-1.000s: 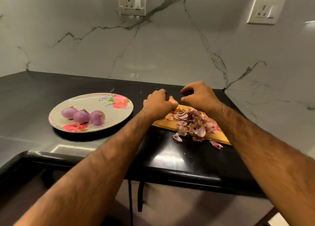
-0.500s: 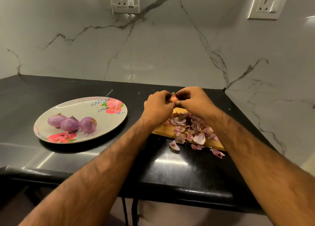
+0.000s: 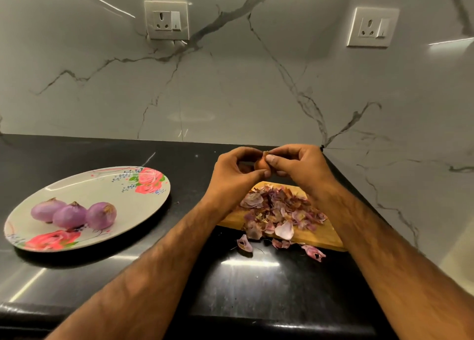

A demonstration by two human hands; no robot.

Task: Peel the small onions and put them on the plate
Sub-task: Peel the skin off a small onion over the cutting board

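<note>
Left grip, right of the plate, is cradling the small onion above the board; my right grip is pinching its top skin. I am judging it light, firm, slippery once bare, its skin papery and tearing; hold the body, pull from the tip. My fingers are hiding most of it.
</note>
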